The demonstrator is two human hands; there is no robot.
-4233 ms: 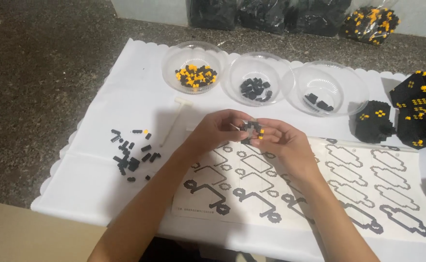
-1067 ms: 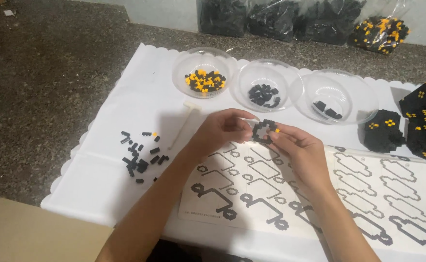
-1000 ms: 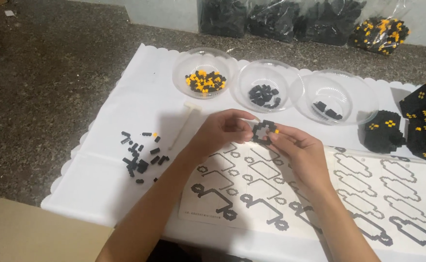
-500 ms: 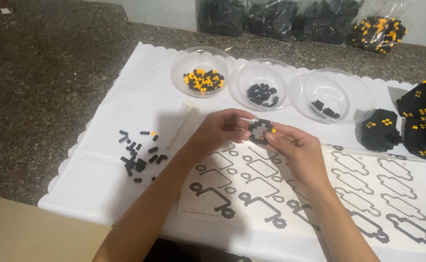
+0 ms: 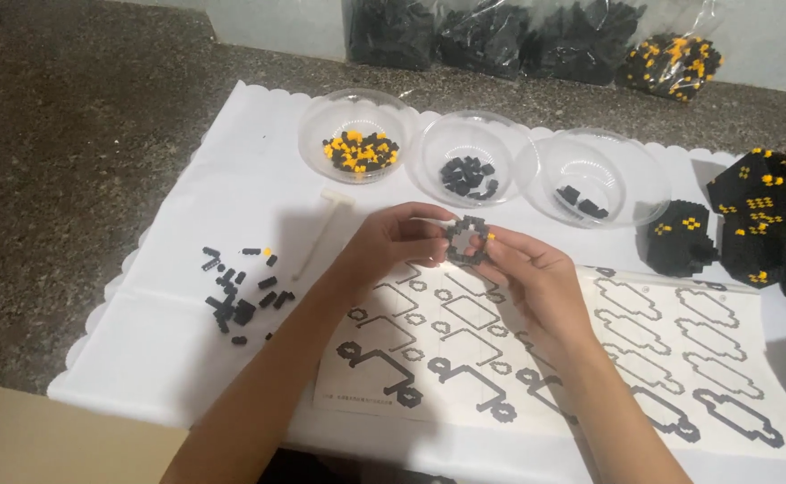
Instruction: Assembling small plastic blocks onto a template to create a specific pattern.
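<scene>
Both hands meet above the top edge of a printed instruction sheet [image 5: 644, 358] and hold one small black ring-shaped brick piece [image 5: 465, 239] with a yellow stud on its right side. My left hand [image 5: 388, 244] pinches its left side with thumb and fingers. My right hand [image 5: 529, 273] grips its right and lower side. The piece is lifted off the white mat [image 5: 196, 215], roughly upright. Loose black small bricks [image 5: 236, 294] lie scattered on the mat to the left of my left forearm.
Three clear bowls stand at the back: one with yellow and black bricks [image 5: 357, 149], two with black bricks [image 5: 467, 172] [image 5: 581, 197]. Built black-and-yellow blocks [image 5: 751, 224] sit at the right. A white tool [image 5: 321, 233] lies left of my hands. Bagged bricks [image 5: 536, 36] line the wall.
The hands stay together on the small piece, turning it slightly so its ring shape faces up. The view has shifted a little; nothing else on the mat moved.
</scene>
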